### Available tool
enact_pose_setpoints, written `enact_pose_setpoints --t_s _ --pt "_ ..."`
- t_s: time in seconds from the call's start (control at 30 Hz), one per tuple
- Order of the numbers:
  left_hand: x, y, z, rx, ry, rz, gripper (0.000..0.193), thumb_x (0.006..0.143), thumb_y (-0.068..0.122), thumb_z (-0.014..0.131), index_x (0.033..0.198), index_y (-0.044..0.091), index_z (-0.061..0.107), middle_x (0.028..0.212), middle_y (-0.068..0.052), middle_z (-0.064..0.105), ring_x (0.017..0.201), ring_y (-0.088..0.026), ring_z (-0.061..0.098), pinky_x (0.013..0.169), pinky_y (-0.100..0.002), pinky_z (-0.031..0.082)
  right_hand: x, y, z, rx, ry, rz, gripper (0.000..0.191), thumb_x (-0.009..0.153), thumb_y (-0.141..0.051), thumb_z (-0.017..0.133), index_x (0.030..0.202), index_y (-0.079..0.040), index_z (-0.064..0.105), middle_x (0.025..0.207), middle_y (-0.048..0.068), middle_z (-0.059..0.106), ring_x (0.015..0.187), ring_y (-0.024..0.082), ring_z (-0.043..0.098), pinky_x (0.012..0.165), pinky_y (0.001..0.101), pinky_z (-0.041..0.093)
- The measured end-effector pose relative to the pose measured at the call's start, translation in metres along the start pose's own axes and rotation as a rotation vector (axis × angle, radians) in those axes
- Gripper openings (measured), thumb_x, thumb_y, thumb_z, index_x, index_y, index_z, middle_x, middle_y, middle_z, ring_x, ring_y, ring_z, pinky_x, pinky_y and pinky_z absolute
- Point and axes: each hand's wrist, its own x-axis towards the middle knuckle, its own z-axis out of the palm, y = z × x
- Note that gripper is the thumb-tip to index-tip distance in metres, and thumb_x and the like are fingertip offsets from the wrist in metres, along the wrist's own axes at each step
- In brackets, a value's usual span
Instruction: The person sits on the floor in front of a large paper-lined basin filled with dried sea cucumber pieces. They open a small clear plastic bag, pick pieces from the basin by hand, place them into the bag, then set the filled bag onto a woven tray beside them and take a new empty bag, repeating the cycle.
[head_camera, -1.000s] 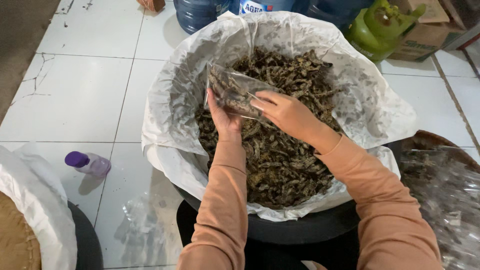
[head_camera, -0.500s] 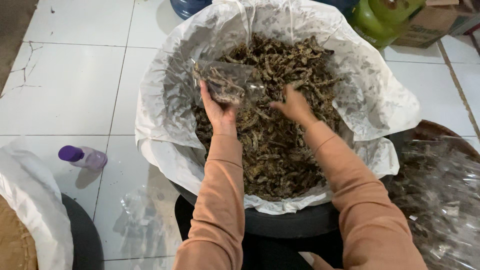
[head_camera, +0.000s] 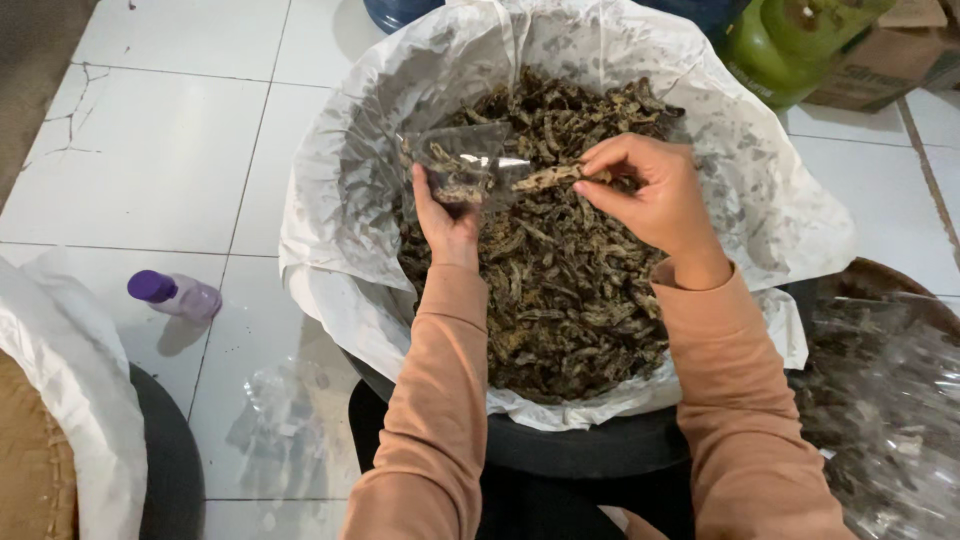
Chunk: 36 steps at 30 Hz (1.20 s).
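Far left, near edge, we see a white-lined basket (head_camera: 60, 400) on the tiled floor (head_camera: 170, 150). Just right of it lies a small bottle (head_camera: 175, 297) w/ purple cap, on its side. Centre: a big tub (head_camera: 560, 450) lined w/ white plastic (head_camera: 340, 200), full of dried brown strips (head_camera: 560, 290). Our left hand (head_camera: 447, 215) grips a small clear bag (head_camera: 462, 165), held open above the strips, a few pieces inside. Our right hand (head_camera: 650, 195) pinches one strip (head_camera: 552, 178) at the bag's mouth, fingers closed narrow on it. Far right: a green gas cylinder (head_camera: 790, 45); near right, a pile of clear bags (head_camera: 890, 420).
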Motion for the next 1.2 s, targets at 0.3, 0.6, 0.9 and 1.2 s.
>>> enact_pose_setpoints --t_s 0.3,0.6,0.9,1.2 --pt "-0.036 -0.026 0.007 0.111 -0.118 -0.194 0.052 0.098 0.040 0.066 0.138 0.008 0.057 0.136 -0.014 0.061 0.122 -0.033 0.060 0.105 -0.052 0.053 -0.002 0.021 0.068 -0.220 0.015 -0.151 0.021 0.089 0.005 0.069 0.108 0.000 0.076 0.125 0.019 0.070 0.098 0.030 0.066 0.083 0.0389 0.051" --pt "-0.010 0.012 -0.001 0.014 -0.140 -0.008 0.059 0.099 0.052 0.062 0.142 0.013 0.054 0.141 -0.006 0.060 0.127 -0.029 0.059 0.108 -0.049 0.052 -0.067 0.133 0.117 -0.673 -0.524 0.493 0.051 0.083 -0.011 0.079 0.128 -0.004 0.055 0.101 0.022 0.070 0.086 0.041 0.069 0.069 0.0500 0.057" --pt "-0.009 0.011 0.006 0.056 -0.202 0.061 0.065 0.098 0.057 0.059 0.145 0.013 0.052 0.142 -0.007 0.059 0.125 -0.031 0.060 0.106 -0.050 0.053 -0.009 0.041 0.019 0.076 0.024 0.088 0.022 0.090 0.004 0.073 0.111 0.001 0.069 0.110 0.016 0.061 0.090 0.017 0.068 0.077 0.0298 0.060" --pt "-0.048 -0.035 0.015 0.149 -0.166 -0.211 0.063 0.099 0.051 0.061 0.147 0.010 0.051 0.144 -0.013 0.056 0.131 -0.033 0.055 0.110 -0.051 0.049 -0.005 0.003 0.052 -0.058 -0.119 -0.030 0.034 0.086 0.014 0.056 0.115 0.003 0.069 0.134 0.019 0.063 0.097 0.018 0.071 0.079 0.0255 0.059"
